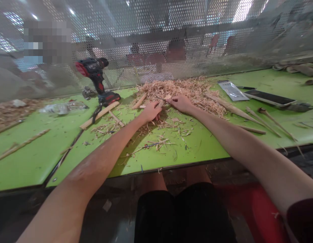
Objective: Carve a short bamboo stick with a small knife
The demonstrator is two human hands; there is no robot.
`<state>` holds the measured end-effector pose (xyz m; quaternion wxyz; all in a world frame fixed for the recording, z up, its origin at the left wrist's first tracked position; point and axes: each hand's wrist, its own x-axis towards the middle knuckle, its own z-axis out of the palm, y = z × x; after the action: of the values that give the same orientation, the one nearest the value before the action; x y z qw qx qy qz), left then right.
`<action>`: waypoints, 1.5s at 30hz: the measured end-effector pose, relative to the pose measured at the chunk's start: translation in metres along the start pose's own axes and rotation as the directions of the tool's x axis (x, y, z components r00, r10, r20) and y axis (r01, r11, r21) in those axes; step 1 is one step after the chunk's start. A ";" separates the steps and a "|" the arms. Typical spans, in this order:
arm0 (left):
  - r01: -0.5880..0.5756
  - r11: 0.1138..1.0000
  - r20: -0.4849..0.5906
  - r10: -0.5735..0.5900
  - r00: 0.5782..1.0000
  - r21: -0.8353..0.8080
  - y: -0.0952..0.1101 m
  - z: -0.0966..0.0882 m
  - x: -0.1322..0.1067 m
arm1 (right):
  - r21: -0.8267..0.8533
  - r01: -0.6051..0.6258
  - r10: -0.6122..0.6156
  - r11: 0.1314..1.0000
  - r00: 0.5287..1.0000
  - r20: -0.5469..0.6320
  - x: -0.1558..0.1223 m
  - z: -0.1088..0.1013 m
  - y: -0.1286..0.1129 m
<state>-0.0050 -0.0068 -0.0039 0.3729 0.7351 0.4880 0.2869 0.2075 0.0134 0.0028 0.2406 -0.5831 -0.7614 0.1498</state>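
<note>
While both hands meet at frame centre, left hand and right hand pinch small wood piece at edge of shavings pile on green table. Risk, as judged: fingers crowded close, slip could nick them. Drill upper left.

Both hands hold stick w/ shavings.

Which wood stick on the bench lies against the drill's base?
The flat pale stick left of the hands: its upper end touches the drill base. The tapered sticks on the right lie far from it.
</note>
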 end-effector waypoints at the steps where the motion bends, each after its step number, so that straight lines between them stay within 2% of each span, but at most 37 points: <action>1: -0.002 1.000 0.000 0.002 1.000 0.002 0.000 0.000 0.000 | 0.001 0.004 -0.004 1.000 1.000 0.008 -0.001 -0.001 -0.001; 9: -0.001 1.000 -0.007 0.001 1.000 -0.004 0.000 0.001 0.000 | -0.005 0.036 -0.036 0.999 0.999 0.035 -0.003 -0.004 -0.002; 26: 0.000 0.999 -0.017 0.000 1.000 0.046 0.000 0.001 0.000 | -0.038 0.015 -0.013 0.999 0.999 0.029 -0.002 -0.002 -0.003; 45: -0.014 0.998 -0.008 0.015 1.000 0.065 0.001 0.000 0.000 | -0.163 0.006 0.002 0.987 0.999 0.050 -0.005 -0.003 -0.013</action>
<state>-0.0039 -0.0068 -0.0030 0.3444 0.7492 0.4934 0.2767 0.1999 0.0052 0.0113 0.1733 -0.5960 -0.7775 0.1012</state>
